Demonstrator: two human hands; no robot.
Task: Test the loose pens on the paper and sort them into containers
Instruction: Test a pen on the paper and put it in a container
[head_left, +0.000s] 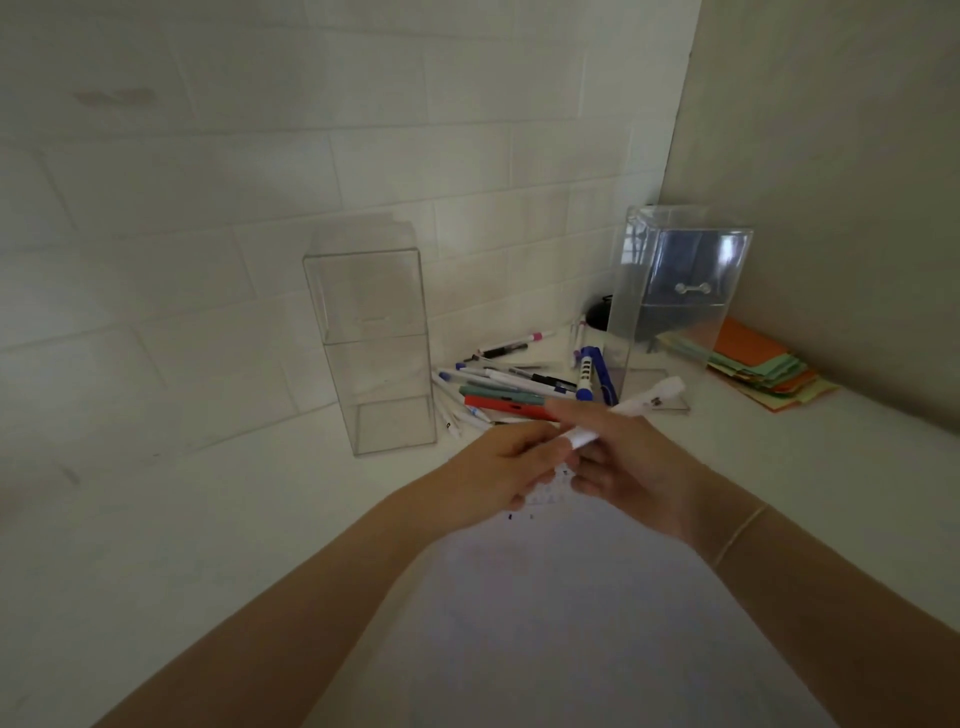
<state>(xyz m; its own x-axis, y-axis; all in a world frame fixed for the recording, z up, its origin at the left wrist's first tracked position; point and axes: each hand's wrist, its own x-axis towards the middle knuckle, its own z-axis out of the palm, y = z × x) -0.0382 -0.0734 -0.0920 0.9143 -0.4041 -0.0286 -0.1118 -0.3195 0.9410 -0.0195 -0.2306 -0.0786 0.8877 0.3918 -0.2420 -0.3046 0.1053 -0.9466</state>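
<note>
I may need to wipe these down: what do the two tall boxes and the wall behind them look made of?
Both tall boxes look like clear, glossy acrylic or similar plastic: you see through them, and the right one shows reflections. The wall looks like matte white-painted brick or tile, judging by its staggered joints.

You hold a white pen (631, 410) above the paper (561, 597), tilted, its far end toward the right container (675, 306). The paper, white with small blue marks near its far edge, lies flat in front of the pile of loose pens (514, 384). That pile lies between two clear, upright containers; the left container (371, 332) stands just beside it.
</note>
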